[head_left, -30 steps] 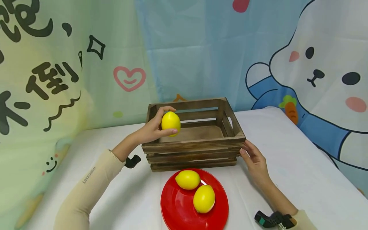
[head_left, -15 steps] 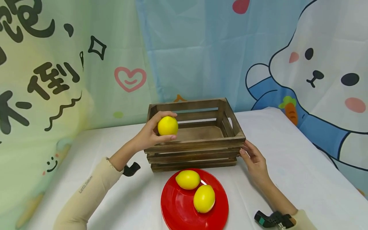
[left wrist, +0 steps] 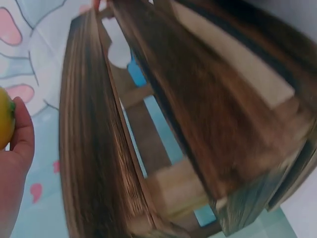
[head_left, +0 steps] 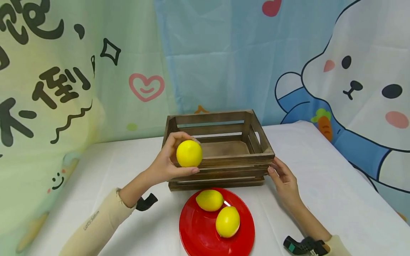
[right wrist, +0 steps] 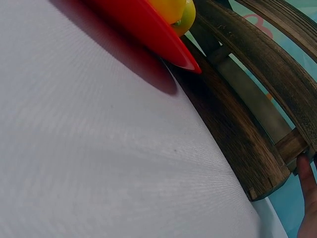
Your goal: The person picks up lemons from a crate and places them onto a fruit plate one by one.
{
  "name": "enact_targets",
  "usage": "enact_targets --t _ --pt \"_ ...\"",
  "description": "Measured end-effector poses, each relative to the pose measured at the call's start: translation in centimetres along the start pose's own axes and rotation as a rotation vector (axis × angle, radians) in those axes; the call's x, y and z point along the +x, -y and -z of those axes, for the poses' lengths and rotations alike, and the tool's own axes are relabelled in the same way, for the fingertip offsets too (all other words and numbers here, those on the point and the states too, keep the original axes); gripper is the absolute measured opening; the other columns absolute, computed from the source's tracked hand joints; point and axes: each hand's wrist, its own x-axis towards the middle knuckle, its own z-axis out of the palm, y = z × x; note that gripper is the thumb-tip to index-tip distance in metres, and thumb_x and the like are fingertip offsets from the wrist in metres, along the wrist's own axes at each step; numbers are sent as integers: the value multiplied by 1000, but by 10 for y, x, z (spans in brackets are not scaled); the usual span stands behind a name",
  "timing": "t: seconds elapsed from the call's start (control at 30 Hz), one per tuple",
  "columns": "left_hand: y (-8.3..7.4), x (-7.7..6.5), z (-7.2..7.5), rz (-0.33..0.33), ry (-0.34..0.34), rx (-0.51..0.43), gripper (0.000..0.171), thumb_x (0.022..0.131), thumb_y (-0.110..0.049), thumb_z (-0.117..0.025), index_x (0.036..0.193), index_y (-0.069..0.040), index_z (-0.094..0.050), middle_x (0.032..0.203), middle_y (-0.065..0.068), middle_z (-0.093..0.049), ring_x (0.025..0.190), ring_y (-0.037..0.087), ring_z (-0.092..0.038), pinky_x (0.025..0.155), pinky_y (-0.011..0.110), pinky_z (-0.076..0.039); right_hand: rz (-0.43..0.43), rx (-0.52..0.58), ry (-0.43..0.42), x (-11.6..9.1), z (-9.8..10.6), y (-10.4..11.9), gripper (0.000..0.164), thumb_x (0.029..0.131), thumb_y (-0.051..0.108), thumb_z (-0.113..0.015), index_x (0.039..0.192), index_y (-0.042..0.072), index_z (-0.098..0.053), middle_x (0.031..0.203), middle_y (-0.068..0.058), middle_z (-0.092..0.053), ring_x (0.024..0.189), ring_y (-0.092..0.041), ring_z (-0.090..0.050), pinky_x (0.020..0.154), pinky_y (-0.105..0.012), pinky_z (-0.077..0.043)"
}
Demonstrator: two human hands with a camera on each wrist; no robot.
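My left hand (head_left: 168, 161) grips a yellow lemon (head_left: 189, 153) between thumb and fingers, in front of the upper front slat of a brown wooden crate (head_left: 217, 174). In the left wrist view the lemon (left wrist: 6, 119) shows only at the left edge, apart from the crate's slats (left wrist: 84, 124). My right hand (head_left: 288, 185) holds the crate's front right corner, thumb at the front and fingers round the side; part of them is hidden. Before the crate, a red plate (head_left: 195, 231) bears two lemons, one at the back (head_left: 209, 200) and one nearer (head_left: 227, 222).
A white cloth (head_left: 320, 170) covers the table. Behind it hangs a printed curtain (head_left: 205, 64) with a cartoon bear and lettering. The plate's rim (right wrist: 183, 62) lies close to the crate's front base.
My left hand has brought the lemon from over the crate's left part down and toward me, before its front slat. My right hand, the crate and the plate have stayed in place.
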Motion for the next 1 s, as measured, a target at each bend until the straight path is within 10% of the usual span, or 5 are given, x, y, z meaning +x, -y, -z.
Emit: enact_targets --t 0.23,0.47,1.0 --pt "-9 -26 -16 7 165 84 69 73 2 -83 128 0 -40 125 23 -50 114 24 -54 90 38 -54 0 -10 0 -1 -1 -2 47 96 -13 -46 137 9 -55 119 10 -63 111 -5 -57 86 -14 -49" --pt "-2 -58 -33 82 198 240 62 76 -15 -85 128 -10 -51 126 6 -52 118 21 -46 92 34 -53 7 22 14 0 -1 -2 47 96 -13 -45 137 8 -55 119 9 -63 112 -5 -57 87 -15 -49" --pt "17 -103 -63 496 348 255 55 81 -24 -81 131 -22 -58 124 -7 -50 117 11 -47 93 23 -49 10 20 23 1 -1 -3 44 96 -13 -45 138 1 -51 121 7 -63 111 -6 -58 87 -16 -50"
